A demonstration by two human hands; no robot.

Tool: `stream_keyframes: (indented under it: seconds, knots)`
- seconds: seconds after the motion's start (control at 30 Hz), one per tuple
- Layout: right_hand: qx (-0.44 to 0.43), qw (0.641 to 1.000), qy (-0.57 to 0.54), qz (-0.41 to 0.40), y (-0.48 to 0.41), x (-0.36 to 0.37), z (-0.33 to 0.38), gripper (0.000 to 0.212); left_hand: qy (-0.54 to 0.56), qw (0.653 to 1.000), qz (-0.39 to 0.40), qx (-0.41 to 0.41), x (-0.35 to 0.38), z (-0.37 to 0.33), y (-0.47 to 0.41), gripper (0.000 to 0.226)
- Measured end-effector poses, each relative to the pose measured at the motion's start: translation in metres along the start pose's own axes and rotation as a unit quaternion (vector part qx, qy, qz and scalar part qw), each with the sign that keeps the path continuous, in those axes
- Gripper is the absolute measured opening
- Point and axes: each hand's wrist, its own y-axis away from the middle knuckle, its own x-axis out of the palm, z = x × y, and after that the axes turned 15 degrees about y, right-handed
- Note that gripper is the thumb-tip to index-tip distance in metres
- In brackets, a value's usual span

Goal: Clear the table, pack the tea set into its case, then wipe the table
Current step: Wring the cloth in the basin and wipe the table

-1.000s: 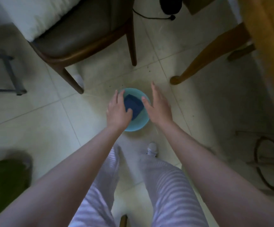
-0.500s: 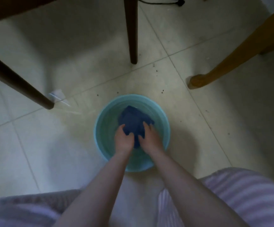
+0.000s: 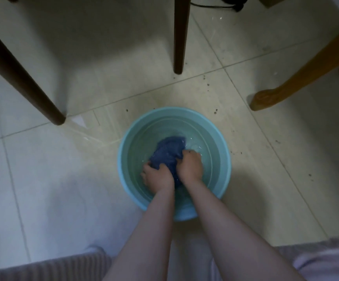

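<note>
The left hand and right hand each clutch the dark blue cloth, which lies in water in the pale blue basin. Beyond, dark chair legs stand at 10 and 12 o'clock, a lighter leg at 2.

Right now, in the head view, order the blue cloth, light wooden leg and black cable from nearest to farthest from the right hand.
1. Blue cloth: held in the right hand.
2. Light wooden leg: off to the right.
3. Black cable: far, at top edge.
</note>
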Motion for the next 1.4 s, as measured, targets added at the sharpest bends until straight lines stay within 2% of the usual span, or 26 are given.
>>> stream_keyframes:
  seconds: [0.07, 0.13, 0.2, 0.23, 0.3, 0.37, 0.4, 0.5, 0.53, 0.6, 0.63, 0.67, 0.73, 0.8, 0.9, 1.0, 1.1, 1.23, 1.27, 1.33, 1.4]
  knots:
    - [0.001, 0.989, -0.142, 0.029, 0.003, -0.006, -0.003, 0.020, 0.031, 0.999, 0.017, -0.018, -0.005, 0.007, 0.002, 0.028]
    - [0.005, 0.962, -0.268, 0.059, 0.008, -0.018, 0.000, 0.014, 0.052, 0.997, 0.033, -0.039, -0.004, 0.009, 0.001, 0.021]
    - [0.001, 0.924, -0.367, 0.103, 0.013, -0.034, 0.005, 0.019, 0.073, 0.993, 0.063, -0.067, -0.001, 0.005, -0.002, 0.029]
    - [-0.002, 0.906, -0.403, 0.129, 0.015, -0.043, 0.008, 0.022, 0.121, 0.984, 0.092, -0.093, 0.001, 0.001, -0.003, 0.034]
    - [-0.002, 0.880, -0.445, 0.165, 0.021, -0.060, 0.011, 0.022, 0.252, 0.935, 0.177, -0.177, 0.001, -0.005, -0.001, 0.050]
    - [0.005, 0.876, -0.452, 0.170, 0.028, -0.072, 0.010, 0.019, 0.326, 0.879, 0.250, -0.243, -0.003, -0.008, 0.003, 0.067]
    - [0.001, 0.880, -0.441, 0.174, 0.032, -0.079, 0.009, 0.019, 0.335, 0.861, 0.281, -0.260, -0.005, -0.011, 0.005, 0.068]
    - [-0.049, 0.906, -0.351, 0.231, 0.035, -0.095, -0.001, 0.004, 0.321, 0.836, 0.357, -0.265, -0.008, -0.020, 0.005, 0.054]
    - [-0.074, 0.921, -0.291, 0.248, 0.032, -0.098, -0.005, 0.013, 0.316, 0.829, 0.376, -0.270, -0.008, -0.023, 0.006, 0.043]
    - [-0.099, 0.946, -0.151, 0.270, 0.028, -0.105, -0.010, 0.055, 0.316, 0.814, 0.399, -0.280, -0.004, -0.029, 0.008, 0.023]
    - [-0.091, 0.950, -0.113, 0.276, 0.028, -0.107, -0.012, 0.067, 0.310, 0.816, 0.402, -0.276, -0.001, -0.030, 0.008, 0.020]
    - [-0.079, 0.954, -0.095, 0.274, 0.028, -0.107, -0.012, 0.066, 0.299, 0.825, 0.400, -0.265, 0.002, -0.032, 0.007, 0.021]
    - [-0.063, 0.960, -0.097, 0.256, 0.033, -0.107, -0.012, 0.042, 0.282, 0.839, 0.406, -0.229, 0.004, -0.035, 0.007, 0.019]
    - [-0.076, 0.960, -0.120, 0.242, 0.036, -0.102, -0.009, 0.028, 0.283, 0.844, 0.404, -0.210, 0.001, -0.039, 0.005, 0.016]
    - [-0.090, 0.958, -0.145, 0.230, 0.037, -0.098, -0.007, 0.018, 0.301, 0.833, 0.408, -0.221, -0.006, -0.043, -0.003, 0.014]
    - [-0.095, 0.944, -0.158, 0.272, 0.037, -0.101, -0.008, 0.016, 0.301, 0.833, 0.406, -0.227, -0.012, -0.044, -0.009, 0.023]
    - [-0.081, 0.949, -0.102, 0.287, 0.037, -0.092, -0.005, 0.020, 0.267, 0.865, 0.399, -0.146, -0.006, -0.040, -0.008, 0.039]
    - [-0.069, 0.971, -0.048, 0.223, 0.039, -0.071, 0.007, 0.011, 0.192, 0.910, 0.367, -0.024, 0.007, -0.034, 0.000, 0.013]
    - [-0.063, 0.974, -0.073, 0.205, 0.038, -0.064, 0.008, 0.010, 0.177, 0.917, 0.357, -0.017, 0.008, -0.038, 0.002, 0.017]
    - [-0.013, 0.966, -0.180, 0.187, 0.036, -0.051, 0.008, 0.010, 0.154, 0.932, 0.328, -0.019, 0.014, -0.044, 0.004, 0.041]
    - [0.035, 0.945, -0.270, 0.181, 0.036, -0.046, 0.009, 0.013, 0.156, 0.949, 0.272, -0.024, 0.019, -0.052, 0.007, 0.046]
